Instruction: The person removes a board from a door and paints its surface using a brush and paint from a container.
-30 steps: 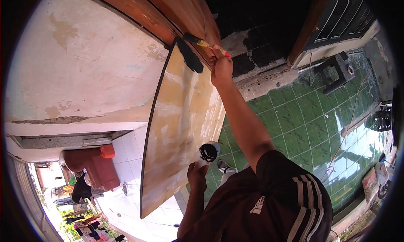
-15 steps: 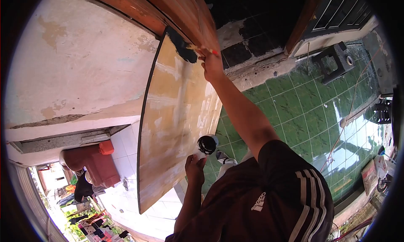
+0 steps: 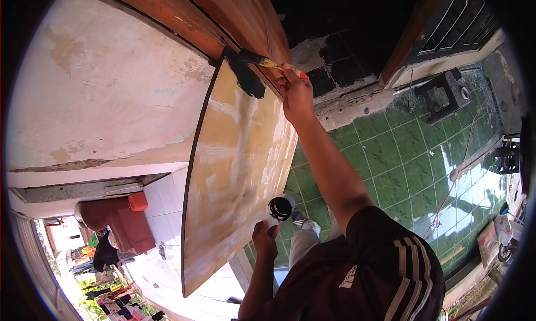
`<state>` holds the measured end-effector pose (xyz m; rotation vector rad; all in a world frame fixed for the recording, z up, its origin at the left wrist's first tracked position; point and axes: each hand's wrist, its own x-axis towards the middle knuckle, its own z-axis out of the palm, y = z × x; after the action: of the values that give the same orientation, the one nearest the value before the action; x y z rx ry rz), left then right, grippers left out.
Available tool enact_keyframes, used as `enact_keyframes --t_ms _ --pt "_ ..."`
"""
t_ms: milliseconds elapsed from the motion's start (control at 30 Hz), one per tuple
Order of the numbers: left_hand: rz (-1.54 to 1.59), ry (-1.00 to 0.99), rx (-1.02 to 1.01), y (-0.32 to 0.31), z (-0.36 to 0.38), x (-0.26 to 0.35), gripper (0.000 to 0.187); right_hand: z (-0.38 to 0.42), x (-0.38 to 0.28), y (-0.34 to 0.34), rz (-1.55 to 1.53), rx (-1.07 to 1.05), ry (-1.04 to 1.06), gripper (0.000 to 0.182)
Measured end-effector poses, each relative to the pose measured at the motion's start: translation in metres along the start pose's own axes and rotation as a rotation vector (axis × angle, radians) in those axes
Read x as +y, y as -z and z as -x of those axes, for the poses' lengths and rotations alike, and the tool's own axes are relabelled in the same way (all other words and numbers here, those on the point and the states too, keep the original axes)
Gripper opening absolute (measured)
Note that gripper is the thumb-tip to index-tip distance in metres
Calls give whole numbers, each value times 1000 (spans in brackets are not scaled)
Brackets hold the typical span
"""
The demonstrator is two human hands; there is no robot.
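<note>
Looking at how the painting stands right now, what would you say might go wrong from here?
The brush in the right hand is right beside the reddish-brown wooden frame, so its dark bristles might smear it. The open container of black paint in the left hand could spill if tipped, perhaps onto the shoe or green floor tiles below.

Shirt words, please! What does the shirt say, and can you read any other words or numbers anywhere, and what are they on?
"adidas", as best I can tell: small, sideways and smeared, on the front of the dark shirt.
Paint cup: no writing I can read.
Brush: none I can read.
Bag at the far right: too small and blurred to read.
I can't make out any numbers.
</note>
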<state>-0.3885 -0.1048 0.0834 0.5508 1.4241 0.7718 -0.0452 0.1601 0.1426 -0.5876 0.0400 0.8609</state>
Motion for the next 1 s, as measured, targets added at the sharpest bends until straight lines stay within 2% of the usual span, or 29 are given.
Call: enact_keyframes --t_ms 33,133,200,300,333,433,500,567,633,667,733,833,933,1000 --pt "19 -4 -9 2 -7 -7 25 -6 5 10 -65 7 -57 8" --pt "36 -13 -57 7 -20 -20 24 -21 59 68 227 227 -227 12" --pt "29 -18 -70 10 -29 -25 23 -67 116 153 445 346 -152 17" --pt "20 -13 -72 13 -59 -41 22 -52 87 133 769 384 46 19" --pt "19 1 -78 19 -71 -51 22 -52 82 128 879 281 176 18" --pt "17 5 -79 29 -107 -86 24 -30 52 62 516 41 203 16" --pt "32 11 -55 27 -124 -99 26 -9 23 32 298 -39 176 15" --pt "71 0 -13 30 -145 -125 26 -14 31 42 151 -73 109 13" --pt "83 -5 11 23 -163 -143 26 -33 57 81 88 -45 11 13" --pt "92 2 17 23 -173 -152 25 -48 84 119 122 -41 -62 8" --pt "117 15 35 17 -193 -172 25 -75 130 196 270 77 -106 9" --pt "148 56 153 -8 -210 -182 24 -85 134 235 760 279 36 13" --pt "135 9 132 -28 -231 -195 23 -90 132 221 724 46 236 14" --pt "167 -7 126 -41 -251 -211 23 -76 109 161 551 -99 260 12"
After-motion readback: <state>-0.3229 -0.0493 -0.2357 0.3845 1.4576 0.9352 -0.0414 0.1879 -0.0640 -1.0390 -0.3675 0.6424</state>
